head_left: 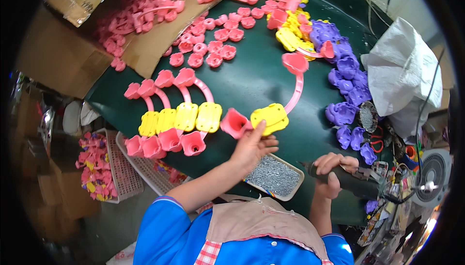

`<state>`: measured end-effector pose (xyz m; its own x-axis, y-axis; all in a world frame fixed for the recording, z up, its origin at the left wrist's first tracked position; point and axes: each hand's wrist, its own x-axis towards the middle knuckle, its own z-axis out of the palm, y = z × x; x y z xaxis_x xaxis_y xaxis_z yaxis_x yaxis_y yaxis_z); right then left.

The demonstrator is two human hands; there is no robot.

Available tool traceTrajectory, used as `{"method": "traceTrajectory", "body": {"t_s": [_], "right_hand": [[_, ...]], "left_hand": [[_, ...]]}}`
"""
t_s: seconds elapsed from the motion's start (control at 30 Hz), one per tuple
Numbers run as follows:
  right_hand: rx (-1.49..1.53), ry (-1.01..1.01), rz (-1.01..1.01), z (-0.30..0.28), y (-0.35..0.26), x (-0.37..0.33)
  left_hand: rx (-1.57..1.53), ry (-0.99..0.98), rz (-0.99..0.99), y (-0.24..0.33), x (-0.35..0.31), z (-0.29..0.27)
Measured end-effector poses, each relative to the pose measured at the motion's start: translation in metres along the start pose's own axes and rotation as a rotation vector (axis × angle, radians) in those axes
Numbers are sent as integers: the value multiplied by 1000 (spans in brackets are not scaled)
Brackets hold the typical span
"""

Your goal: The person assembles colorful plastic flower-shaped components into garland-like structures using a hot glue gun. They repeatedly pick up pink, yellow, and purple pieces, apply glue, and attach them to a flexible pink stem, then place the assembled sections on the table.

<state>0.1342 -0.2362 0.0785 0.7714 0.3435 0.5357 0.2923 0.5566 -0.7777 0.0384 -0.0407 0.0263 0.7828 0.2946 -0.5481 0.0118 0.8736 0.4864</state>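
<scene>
My left hand grips a curved pink plastic part by the yellow plate at its middle. A pink flower-shaped cup flares beside my fingers, and another cup tops the far end of the pink arm. In my right hand is a dark electric screwdriver, its tip pointing left, apart from the pink part. Between my hands, near the table's front edge, a shallow tray holds many small metal screws. Left of my left hand, several similar pink-and-yellow parts lie in a row.
Loose pink cups lie beyond the row, beside a cardboard box of pink parts. Yellow plates and purple pieces pile up at the far right. A white sack, a fan and baskets flank the green table.
</scene>
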Motion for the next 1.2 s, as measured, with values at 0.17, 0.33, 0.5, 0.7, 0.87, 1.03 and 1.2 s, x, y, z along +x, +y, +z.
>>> {"method": "traceTrajectory", "body": {"t_s": [0.17, 0.33, 0.5, 0.7, 0.87, 1.03, 1.2], "right_hand": [[50, -62, 32, 7, -3, -10], [92, -146, 96, 2, 1, -18], [106, -267, 173, 3, 8, -31], [87, -151, 156, -12, 3, -44], [182, -178, 177, -14, 12, -43], [124, -158, 183, -22, 11, -41], [89, -150, 148, -7, 7, -43]], "left_hand": [[-361, 128, 87, -15, -20, 3], [-470, 249, 204, -2, -15, 19], [-132, 124, 412, -22, 90, 91], [488, 658, 659, 65, 291, 167], [748, 651, 838, 99, 335, 88], [387, 173, 653, 24, 177, 104], [304, 89, 451, -7, 66, 25]]}}
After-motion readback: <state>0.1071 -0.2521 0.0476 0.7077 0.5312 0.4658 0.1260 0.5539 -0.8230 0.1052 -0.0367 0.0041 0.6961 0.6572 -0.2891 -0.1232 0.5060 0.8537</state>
